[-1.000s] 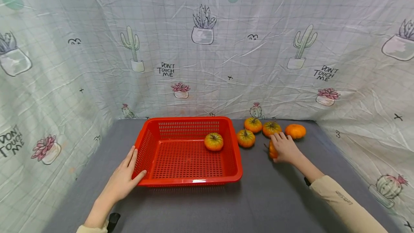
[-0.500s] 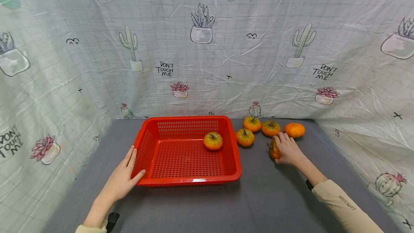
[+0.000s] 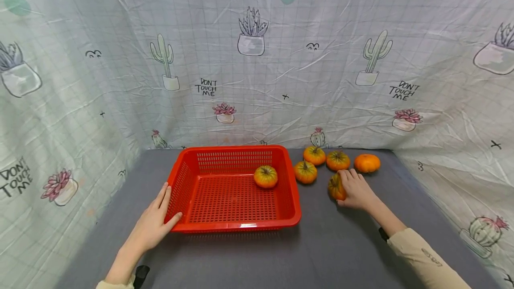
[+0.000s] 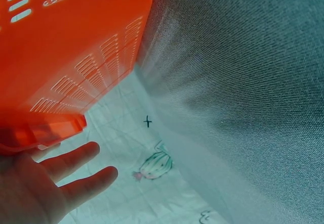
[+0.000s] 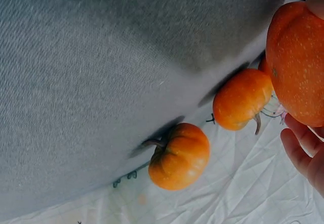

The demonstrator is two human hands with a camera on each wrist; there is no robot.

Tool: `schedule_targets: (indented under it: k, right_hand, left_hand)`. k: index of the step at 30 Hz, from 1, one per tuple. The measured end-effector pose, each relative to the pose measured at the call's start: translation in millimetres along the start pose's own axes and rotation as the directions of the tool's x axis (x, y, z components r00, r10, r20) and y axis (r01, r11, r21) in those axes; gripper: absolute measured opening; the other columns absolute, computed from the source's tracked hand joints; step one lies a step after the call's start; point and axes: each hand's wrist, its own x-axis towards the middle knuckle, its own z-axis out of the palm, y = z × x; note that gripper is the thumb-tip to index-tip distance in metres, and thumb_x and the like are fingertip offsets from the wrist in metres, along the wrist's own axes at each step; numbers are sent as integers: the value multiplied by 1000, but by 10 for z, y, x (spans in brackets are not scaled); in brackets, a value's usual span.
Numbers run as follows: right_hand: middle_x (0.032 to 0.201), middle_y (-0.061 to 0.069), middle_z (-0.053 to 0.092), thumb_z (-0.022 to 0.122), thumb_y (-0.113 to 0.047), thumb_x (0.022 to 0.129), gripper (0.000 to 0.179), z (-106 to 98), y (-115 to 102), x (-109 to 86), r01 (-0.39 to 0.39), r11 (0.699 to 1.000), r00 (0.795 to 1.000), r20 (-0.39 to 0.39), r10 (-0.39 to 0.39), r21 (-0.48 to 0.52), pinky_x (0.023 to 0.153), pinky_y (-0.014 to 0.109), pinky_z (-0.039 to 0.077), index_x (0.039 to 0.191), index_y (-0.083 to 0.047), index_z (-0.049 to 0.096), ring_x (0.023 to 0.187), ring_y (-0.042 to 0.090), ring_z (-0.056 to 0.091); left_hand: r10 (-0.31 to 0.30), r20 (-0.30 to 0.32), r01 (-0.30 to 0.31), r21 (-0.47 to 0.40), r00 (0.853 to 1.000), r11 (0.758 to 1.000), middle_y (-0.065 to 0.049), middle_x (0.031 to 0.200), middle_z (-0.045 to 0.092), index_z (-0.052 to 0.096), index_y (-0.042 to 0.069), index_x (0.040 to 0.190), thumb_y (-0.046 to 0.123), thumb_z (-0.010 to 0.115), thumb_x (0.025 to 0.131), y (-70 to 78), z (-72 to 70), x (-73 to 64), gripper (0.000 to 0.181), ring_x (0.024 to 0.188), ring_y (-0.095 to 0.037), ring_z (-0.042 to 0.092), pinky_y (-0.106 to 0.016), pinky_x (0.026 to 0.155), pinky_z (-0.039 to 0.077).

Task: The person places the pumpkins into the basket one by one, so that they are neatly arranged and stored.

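Observation:
A red plastic basket [image 3: 237, 225] stands on the grey table, a small orange-green pumpkin [image 3: 266, 176] inside near its right wall. My left hand [image 3: 150, 226] rests on the basket's left rim, fingers straight, thumb lying over the front corner. In the left wrist view, straight fingers [image 4: 83, 188] show beside the rim. Right of the basket, my right hand [image 3: 355, 191] grips another small pumpkin [image 3: 334, 187] from its right side, covering part of it. That held pumpkin [image 5: 298, 67] looks large and orange in the right wrist view, with fingertips against its underside.
Behind the right hand sit more small pumpkins: one beside the basket [image 3: 305, 172], one at the back [image 3: 314, 155], a greenish one [image 3: 337, 160] and a plain orange one [image 3: 367, 163]. A cactus-print cloth [image 3: 257, 79] walls in the table's back and sides.
The pumpkin in my right hand has turned, its stem swinging from the left side toward the top, and more of it shows. The left hand and basket have stayed put.

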Motion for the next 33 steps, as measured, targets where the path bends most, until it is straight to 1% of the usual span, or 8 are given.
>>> schedule_targets:
  k: [4,9,11,17,22,25,29,33]
  right_hand:
    - [99,20,51,82,-41,47,87,8,-41,7,0,1000,1000,-22,0,29,70,46,41,110,4,43,90,33,45]
    - [103,18,47,82,-47,46,97,15,-82,21,4,1000,1000,-7,-4,21,67,43,38,120,1,43,91,32,44]
    - [101,17,45,81,-49,46,97,14,-100,28,8,1000,1000,2,-8,15,66,40,36,122,-1,45,90,30,43]
    - [95,14,43,80,-55,45,90,-8,-166,53,27,1000,1000,-15,-27,15,62,37,32,114,-5,51,85,29,43]
    - [103,14,49,78,-58,44,89,-41,-231,80,35,999,999,-31,-34,29,65,41,36,111,-5,50,88,30,44]
    - [107,12,54,78,-59,45,90,-59,-269,93,43,998,998,-46,-42,40,66,42,37,111,-6,50,89,29,45]
    - [102,10,57,78,-59,45,90,-68,-312,107,61,997,996,-74,-57,52,65,39,35,111,-6,50,85,25,43]
    - [102,10,57,76,-63,45,92,-97,-364,131,93,994,990,-111,-86,56,65,38,34,112,-5,51,84,25,43]
  left_hand:
    - [2,-9,-2,4,1000,1000,-19,148,13,16,-4,141,43,49,87,3,1,-4,79,124,-45,33,-58,92,34]
    - [1,-14,-1,6,1000,1000,-19,148,13,17,-4,141,45,49,87,14,-1,-5,79,123,-44,33,-58,93,34]
    - [0,-14,0,6,1000,1000,-19,148,13,17,-4,140,44,49,87,17,-3,-4,79,124,-44,33,-58,92,34]
    - [-10,-4,10,4,1000,1000,-19,149,12,16,-4,141,45,48,87,14,-9,-5,79,124,-44,33,-58,92,34]
    - [-7,-7,7,4,1000,1000,-19,149,12,16,-4,141,43,49,87,13,-6,-7,79,124,-44,32,-58,93,33]
    - [-3,-14,3,3,1000,1000,-19,149,13,17,-4,141,41,50,87,15,-7,-6,78,124,-44,33,-58,93,33]
    - [-5,-10,5,0,1000,1000,-18,149,12,16,-4,141,41,51,87,19,-14,-5,78,124,-45,33,-59,93,33]
    - [-3,-10,3,1,1000,1000,-20,148,13,17,-5,140,41,51,87,19,-17,3,78,124,-45,32,-59,93,33]
